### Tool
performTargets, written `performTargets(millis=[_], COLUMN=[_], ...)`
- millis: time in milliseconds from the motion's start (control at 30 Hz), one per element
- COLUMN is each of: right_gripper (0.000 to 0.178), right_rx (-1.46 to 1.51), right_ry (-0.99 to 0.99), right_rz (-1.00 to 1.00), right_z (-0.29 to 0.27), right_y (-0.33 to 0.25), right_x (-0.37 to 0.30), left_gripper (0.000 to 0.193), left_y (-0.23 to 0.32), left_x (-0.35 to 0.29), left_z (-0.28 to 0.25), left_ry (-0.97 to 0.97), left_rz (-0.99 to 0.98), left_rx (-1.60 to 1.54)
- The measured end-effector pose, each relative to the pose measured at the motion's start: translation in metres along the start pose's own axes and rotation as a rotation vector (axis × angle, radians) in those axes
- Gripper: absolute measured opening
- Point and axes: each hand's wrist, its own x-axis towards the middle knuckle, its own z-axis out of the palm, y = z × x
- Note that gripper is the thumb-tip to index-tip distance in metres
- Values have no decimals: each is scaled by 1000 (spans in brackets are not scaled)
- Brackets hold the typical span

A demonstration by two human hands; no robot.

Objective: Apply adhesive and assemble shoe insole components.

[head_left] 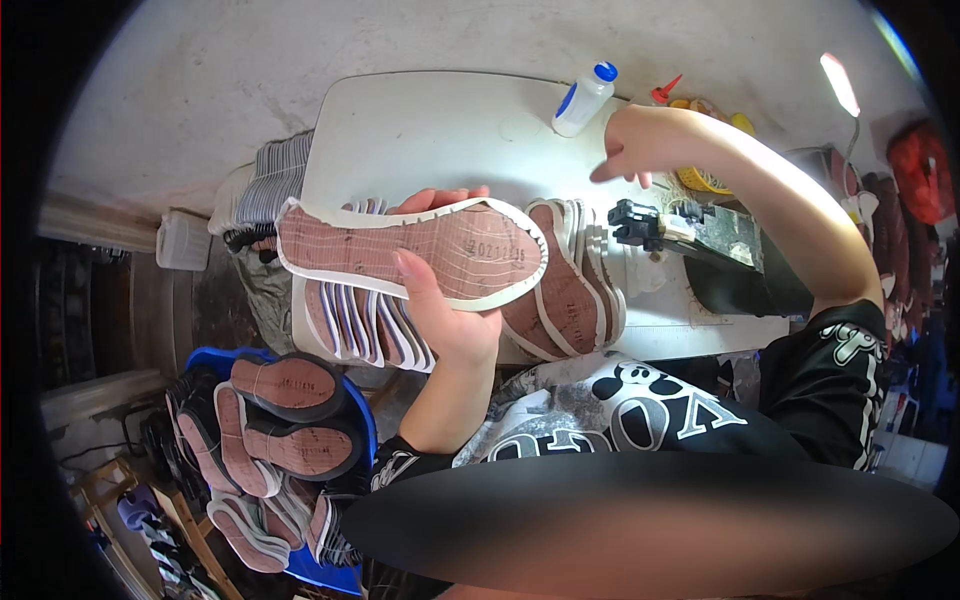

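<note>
My left hand (455,325) is closed round a shoe insole (370,250) with a reddish-brown, line-stitched face and a white rim. The thumb presses on that face, while the other fingers are behind it and partly show at its far edge. Held above the white table (400,120), the insole lies roughly level, its wide end to the right. My right hand (640,145) hangs in the air at the far right, empty as far as I can see, with its fingers apart and pointing down. Nearest to it is a white bottle with a blue cap (585,100).
A sewing machine (650,225) stands on the right. Overlapping insoles (575,300) lie in front of it, and another row (345,325) leans under the held one. Grey stacked pieces (280,175) sit at the left edge. A blue bin (365,410) holds several insoles at the lower left.
</note>
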Motion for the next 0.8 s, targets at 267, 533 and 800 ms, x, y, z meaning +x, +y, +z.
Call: performTargets(millis=[267,533,800], right_gripper=[80,70,62], right_rx=[599,539,97], right_ry=[359,796,820], right_rz=[336,-200,-685], right_z=[25,37,10], right_y=[82,78,-13], right_x=[118,143,22], left_gripper=[51,50,41], left_y=[3,5,-9], left_x=[8,8,8], left_z=[-2,-4,-7], left_ry=[96,94,241], left_rz=[-16,-67,-250], left_rx=[-30,-67,-155])
